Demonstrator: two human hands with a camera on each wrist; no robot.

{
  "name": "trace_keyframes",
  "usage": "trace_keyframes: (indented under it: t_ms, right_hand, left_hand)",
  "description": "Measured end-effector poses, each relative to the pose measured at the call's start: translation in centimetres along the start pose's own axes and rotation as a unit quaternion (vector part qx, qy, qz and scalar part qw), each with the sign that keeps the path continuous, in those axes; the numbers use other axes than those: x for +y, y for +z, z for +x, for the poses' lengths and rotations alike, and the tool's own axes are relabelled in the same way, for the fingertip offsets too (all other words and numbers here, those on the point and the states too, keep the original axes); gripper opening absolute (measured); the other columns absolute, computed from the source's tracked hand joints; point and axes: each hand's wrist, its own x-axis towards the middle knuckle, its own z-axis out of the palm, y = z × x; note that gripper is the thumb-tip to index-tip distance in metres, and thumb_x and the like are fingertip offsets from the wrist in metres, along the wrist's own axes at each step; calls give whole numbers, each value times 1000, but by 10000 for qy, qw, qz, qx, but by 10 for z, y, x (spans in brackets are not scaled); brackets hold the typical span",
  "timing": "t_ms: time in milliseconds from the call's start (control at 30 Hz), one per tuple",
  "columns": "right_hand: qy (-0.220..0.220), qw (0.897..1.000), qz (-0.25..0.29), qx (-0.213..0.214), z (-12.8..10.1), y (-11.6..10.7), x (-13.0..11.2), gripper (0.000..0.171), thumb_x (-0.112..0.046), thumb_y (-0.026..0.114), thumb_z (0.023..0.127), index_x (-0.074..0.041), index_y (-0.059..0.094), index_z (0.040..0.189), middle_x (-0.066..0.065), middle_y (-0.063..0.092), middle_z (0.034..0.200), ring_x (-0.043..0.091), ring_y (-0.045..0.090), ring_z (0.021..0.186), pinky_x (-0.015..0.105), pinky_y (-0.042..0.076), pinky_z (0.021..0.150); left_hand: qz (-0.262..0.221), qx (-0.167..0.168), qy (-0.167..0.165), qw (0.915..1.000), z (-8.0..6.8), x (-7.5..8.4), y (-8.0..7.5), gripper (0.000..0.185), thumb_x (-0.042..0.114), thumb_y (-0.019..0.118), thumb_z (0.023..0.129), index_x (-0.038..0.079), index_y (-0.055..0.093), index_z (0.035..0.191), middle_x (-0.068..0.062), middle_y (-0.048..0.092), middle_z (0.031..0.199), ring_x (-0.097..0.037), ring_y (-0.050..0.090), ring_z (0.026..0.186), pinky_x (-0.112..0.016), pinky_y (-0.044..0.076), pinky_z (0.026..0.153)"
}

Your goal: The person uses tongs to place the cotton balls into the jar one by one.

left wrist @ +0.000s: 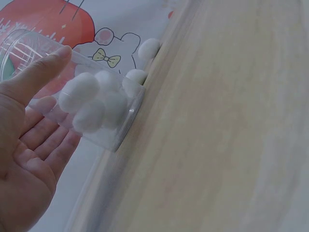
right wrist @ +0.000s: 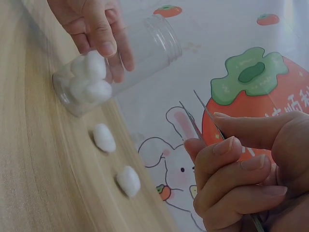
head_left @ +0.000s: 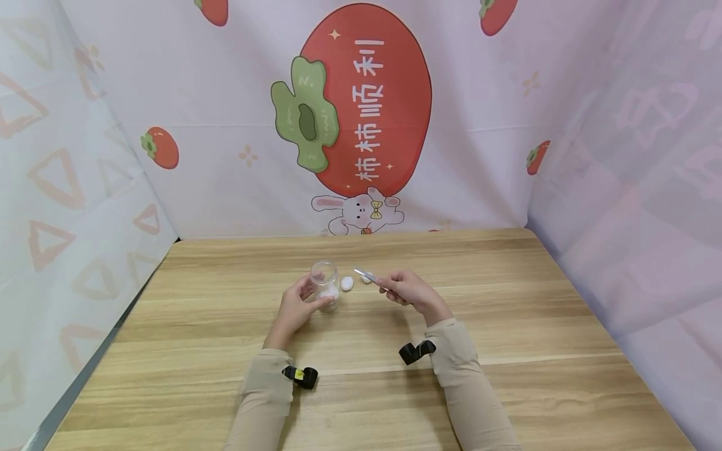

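Observation:
My left hand (head_left: 296, 307) grips a clear open-topped jar (head_left: 324, 274), thumb on one side and fingers around the other. The jar stands upright on the table, with several white cotton balls (left wrist: 91, 101) piled at its bottom. In my right hand (head_left: 410, 292) is a pair of metal tweezers (right wrist: 191, 119), pinched between thumb and fingers. Their tips are apart, with nothing between them, and point toward the jar. Two loose cotton balls lie on the table right of the jar: a nearer one (right wrist: 104, 137) and a farther one (right wrist: 128, 181), the latter partly behind the tweezers in the head view.
The wooden table (head_left: 361, 401) reaches back to a hanging cloth (head_left: 225, 188) printed with persimmons and a rabbit. More cloth hangs at the left and right sides. A small black camera is strapped on each sleeve.

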Motion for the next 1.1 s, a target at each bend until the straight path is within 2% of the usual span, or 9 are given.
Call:
trace_keyframes:
  t_ms: [200, 467, 767, 1100]
  right_hand:
    - [51, 10000, -32, 16, 2, -3, 7, 34, -24, 53, 99, 7, 60, 90, -7, 46, 56, 3, 33, 46, 14, 23, 42]
    - [58, 10000, 0, 43, 3, -8, 15, 32, -25, 54, 99, 4, 60, 84, -7, 46, 54, 3, 33, 45, 15, 23, 41]
    - [109, 9999, -8, 66, 4, -15, 26, 33, -25, 53, 99, 5, 60, 85, -7, 46, 53, 2, 33, 44, 14, 23, 40]
    - [309, 9995, -49, 100, 7, -17, 34, 38, -25, 52, 99, 11, 61, 93, -7, 47, 53, 4, 35, 46, 15, 25, 40]
  left_hand:
    - [17, -4, 24, 10000, 1, -1, 0, 61, 11, 82, 74, 2, 57, 129, -21, 61, 130, -33, 59, 123, -35, 49, 110]
    - [37, 6, 3, 10000, 0, -2, 0, 62, 11, 83, 74, 2, 56, 129, -21, 61, 130, -33, 59, 123, -35, 49, 110]
    - [135, 29, -89, 9999, 0, -2, 1, 66, 15, 82, 75, -2, 53, 132, -27, 60, 129, -38, 59, 123, -40, 50, 108]
    - [80, 56, 8, 10000, -1, -1, 1, 61, 13, 83, 74, 2, 57, 128, -22, 62, 129, -35, 60, 122, -37, 50, 109]
